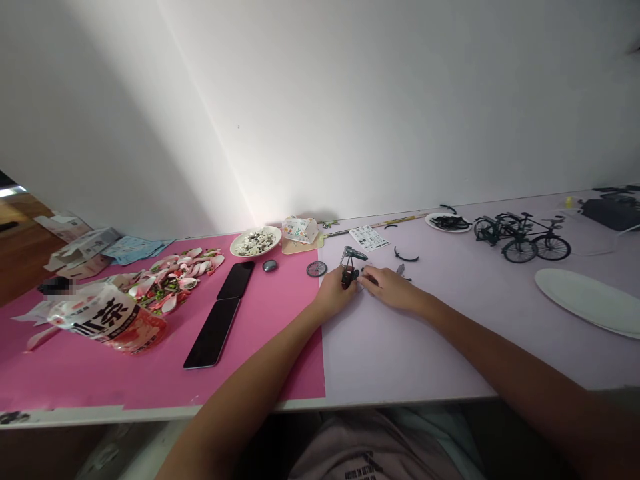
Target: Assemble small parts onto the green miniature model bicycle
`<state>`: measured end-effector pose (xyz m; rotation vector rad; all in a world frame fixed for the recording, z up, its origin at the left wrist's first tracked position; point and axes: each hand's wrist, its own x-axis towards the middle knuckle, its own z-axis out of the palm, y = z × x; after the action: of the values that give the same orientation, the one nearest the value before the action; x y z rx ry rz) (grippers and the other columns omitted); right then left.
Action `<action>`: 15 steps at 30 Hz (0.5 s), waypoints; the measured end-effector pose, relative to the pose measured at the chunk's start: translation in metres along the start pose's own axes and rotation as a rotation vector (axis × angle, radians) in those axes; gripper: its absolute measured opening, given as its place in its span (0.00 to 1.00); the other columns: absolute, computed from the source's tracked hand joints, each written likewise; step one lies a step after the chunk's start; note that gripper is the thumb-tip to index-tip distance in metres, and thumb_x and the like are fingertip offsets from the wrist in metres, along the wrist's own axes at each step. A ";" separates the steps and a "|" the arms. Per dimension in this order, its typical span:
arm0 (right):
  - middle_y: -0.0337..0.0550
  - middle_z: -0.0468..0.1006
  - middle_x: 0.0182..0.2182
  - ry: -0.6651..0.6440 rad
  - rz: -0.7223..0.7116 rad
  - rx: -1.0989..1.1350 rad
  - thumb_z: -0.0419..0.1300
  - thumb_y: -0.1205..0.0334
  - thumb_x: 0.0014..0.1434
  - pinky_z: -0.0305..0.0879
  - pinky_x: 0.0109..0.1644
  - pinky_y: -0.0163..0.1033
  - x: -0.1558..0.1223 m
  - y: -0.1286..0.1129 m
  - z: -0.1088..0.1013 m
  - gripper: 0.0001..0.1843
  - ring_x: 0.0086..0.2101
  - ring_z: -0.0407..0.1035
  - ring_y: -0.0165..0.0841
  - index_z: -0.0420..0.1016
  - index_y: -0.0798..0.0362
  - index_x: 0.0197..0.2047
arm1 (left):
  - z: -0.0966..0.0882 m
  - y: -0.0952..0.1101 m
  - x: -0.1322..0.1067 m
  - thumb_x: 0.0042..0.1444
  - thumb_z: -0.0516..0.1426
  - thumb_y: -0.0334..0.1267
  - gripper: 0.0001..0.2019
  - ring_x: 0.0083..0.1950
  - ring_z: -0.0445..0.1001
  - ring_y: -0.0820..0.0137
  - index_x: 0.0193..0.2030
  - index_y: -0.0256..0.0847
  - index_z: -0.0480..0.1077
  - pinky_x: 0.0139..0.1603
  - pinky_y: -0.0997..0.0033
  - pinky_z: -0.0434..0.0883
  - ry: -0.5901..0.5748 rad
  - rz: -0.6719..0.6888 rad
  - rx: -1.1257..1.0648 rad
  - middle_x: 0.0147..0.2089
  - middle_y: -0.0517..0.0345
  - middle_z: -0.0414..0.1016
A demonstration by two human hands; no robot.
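Between my hands stands a small dark model bicycle part (355,254), upright and partly hidden by fingers. My left hand (334,295) is closed around its lower end. My right hand (387,287) touches it from the other side, fingertips pinched together; whatever they hold is too small to make out. A loose spoked wheel (317,269) lies just left of my left hand. Beyond my right hand are a curved black piece (406,256) and a small grey piece (401,269). Behind them lies a printed sheet (369,237) with small pictures.
Assembled model bicycles (525,237) stand at the right, near a white oval plate (590,300). A small plate (433,219) holds black parts. On the pink side are a folding phone (213,333), a round grey object (270,266), a plate (235,248) of pale bits, and a labelled plastic bag (113,319).
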<state>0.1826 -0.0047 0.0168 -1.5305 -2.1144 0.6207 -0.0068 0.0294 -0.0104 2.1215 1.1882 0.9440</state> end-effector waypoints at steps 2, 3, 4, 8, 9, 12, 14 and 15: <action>0.39 0.74 0.28 0.005 -0.001 -0.001 0.51 0.49 0.69 0.54 0.32 0.38 0.000 0.000 0.000 0.16 0.27 0.64 0.33 0.63 0.49 0.33 | 0.000 0.000 0.000 0.59 0.58 0.37 0.11 0.33 0.74 0.71 0.48 0.38 0.72 0.35 0.72 0.70 0.001 0.004 0.004 0.38 0.55 0.79; 0.39 0.73 0.28 0.008 -0.002 -0.002 0.51 0.49 0.69 0.54 0.32 0.38 0.000 -0.001 0.000 0.16 0.27 0.64 0.33 0.62 0.49 0.32 | 0.000 0.001 0.000 0.59 0.58 0.37 0.11 0.33 0.74 0.71 0.48 0.38 0.72 0.35 0.72 0.70 0.001 0.003 0.006 0.38 0.55 0.79; 0.39 0.73 0.27 0.008 -0.003 -0.003 0.50 0.49 0.69 0.54 0.32 0.38 0.000 0.000 0.000 0.17 0.27 0.64 0.33 0.62 0.49 0.32 | 0.000 0.001 0.000 0.59 0.58 0.37 0.11 0.32 0.74 0.71 0.48 0.38 0.72 0.35 0.72 0.70 0.002 0.001 0.008 0.38 0.55 0.79; 0.38 0.72 0.26 -0.013 0.005 0.017 0.48 0.48 0.71 0.54 0.32 0.38 0.000 0.000 0.000 0.18 0.26 0.65 0.33 0.61 0.49 0.32 | 0.001 0.000 0.000 0.58 0.58 0.37 0.12 0.34 0.75 0.70 0.48 0.38 0.72 0.36 0.72 0.71 0.007 -0.006 0.003 0.39 0.54 0.79; 0.38 0.73 0.26 -0.021 0.009 0.022 0.48 0.48 0.71 0.54 0.32 0.38 -0.001 0.000 0.000 0.18 0.26 0.65 0.33 0.61 0.49 0.32 | 0.001 0.000 0.000 0.58 0.58 0.37 0.12 0.34 0.75 0.70 0.48 0.38 0.72 0.36 0.72 0.72 0.006 -0.006 -0.002 0.40 0.54 0.79; 0.38 0.73 0.26 -0.022 0.020 0.028 0.48 0.48 0.71 0.54 0.32 0.38 -0.001 -0.002 -0.001 0.18 0.26 0.65 0.34 0.61 0.48 0.32 | 0.001 -0.001 0.000 0.59 0.58 0.37 0.12 0.34 0.75 0.70 0.48 0.38 0.72 0.36 0.71 0.72 -0.002 -0.004 -0.014 0.40 0.54 0.79; 0.38 0.72 0.26 -0.011 0.021 0.022 0.48 0.47 0.71 0.55 0.32 0.38 -0.002 -0.003 -0.001 0.18 0.27 0.65 0.34 0.61 0.48 0.32 | 0.000 -0.001 0.000 0.59 0.58 0.37 0.11 0.33 0.74 0.70 0.47 0.38 0.72 0.36 0.71 0.72 -0.003 -0.006 -0.016 0.39 0.54 0.79; 0.38 0.72 0.26 -0.002 0.020 0.016 0.48 0.47 0.71 0.55 0.33 0.38 -0.002 -0.003 -0.001 0.18 0.27 0.66 0.34 0.61 0.48 0.32 | 0.000 0.000 0.000 0.59 0.58 0.37 0.11 0.33 0.74 0.70 0.47 0.37 0.72 0.35 0.71 0.71 0.000 -0.007 -0.017 0.39 0.54 0.79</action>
<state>0.1810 -0.0071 0.0194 -1.5453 -2.0926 0.6446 -0.0065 0.0294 -0.0104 2.1022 1.1832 0.9480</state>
